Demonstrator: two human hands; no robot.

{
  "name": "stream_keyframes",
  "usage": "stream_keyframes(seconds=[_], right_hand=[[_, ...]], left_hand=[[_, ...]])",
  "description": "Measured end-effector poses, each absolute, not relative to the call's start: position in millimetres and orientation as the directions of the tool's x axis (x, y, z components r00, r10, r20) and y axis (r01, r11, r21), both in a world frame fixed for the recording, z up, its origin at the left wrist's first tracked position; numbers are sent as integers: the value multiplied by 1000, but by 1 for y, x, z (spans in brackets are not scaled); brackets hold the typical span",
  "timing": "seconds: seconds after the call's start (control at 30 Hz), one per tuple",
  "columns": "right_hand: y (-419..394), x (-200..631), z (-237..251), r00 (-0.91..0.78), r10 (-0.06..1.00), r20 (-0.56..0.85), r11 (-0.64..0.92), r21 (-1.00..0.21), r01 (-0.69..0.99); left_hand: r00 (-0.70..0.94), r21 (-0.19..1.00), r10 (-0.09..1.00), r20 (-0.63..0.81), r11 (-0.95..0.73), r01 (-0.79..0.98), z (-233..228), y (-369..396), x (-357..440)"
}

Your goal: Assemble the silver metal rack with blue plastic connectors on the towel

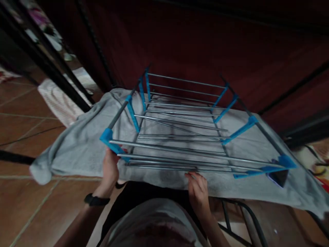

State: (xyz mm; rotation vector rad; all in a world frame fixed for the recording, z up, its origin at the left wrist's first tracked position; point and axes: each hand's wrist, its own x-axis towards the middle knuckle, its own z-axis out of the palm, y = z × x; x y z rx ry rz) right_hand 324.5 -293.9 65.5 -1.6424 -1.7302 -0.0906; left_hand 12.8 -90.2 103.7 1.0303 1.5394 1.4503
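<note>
One metal rack (180,151): atop the grey blanket (82,147); probably light, stiff, its smooth rods (180,122) slippery, so best held at a blue corner bracket (106,137).
Left hand (110,168): reaching forward, my fingers curled around that near-left bracket.
Right hand (199,188): back uppermost, fingertips bunched at the nearest rod (159,167); whether pinching it, I cannot tell.

The rods (180,151) of the rack are silver-grey, its brackets (133,114) bright blue. The blanket (82,147) is uniform light grey; the surface behind (180,41), deep maroon. The floor (28,206) is orange-brown, crossed by paler lines. A pale cloth (55,99) bears fine stripes. The wristband (97,200) is black; the grey shirt (154,212) carries a dark reddish patch.
</note>
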Motion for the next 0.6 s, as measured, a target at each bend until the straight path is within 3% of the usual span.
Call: stream_keyframes(seconds=[0.07, 0.2, 0.33, 0.5, 0.6], right_hand=[[-301, 333, 55, 91, 837, 539, 161, -403, 901], [-306, 347, 41, 22, 853, 522, 130, -252, 959], [-291, 347, 37, -143, 857, 495, 234, -128, 964], [-262, 341, 44, -245, 863, 442, 313, -88, 946], [-253, 342, 48, -243, 861, 447, 309, -79, 948]], left_hand=[[-357, 997, 933, -42, 62, 45, 92, -97, 7], [-263, 996, 964, -27, 48, 73, 72, -109, -8], [-192, 980, 980, 56, -18, 198, 53, -118, -15], [-93, 898, 981, 168, -114, 425, 38, -125, -11], [-100, 886, 980, 172, -109, 451, 38, -131, -9]])
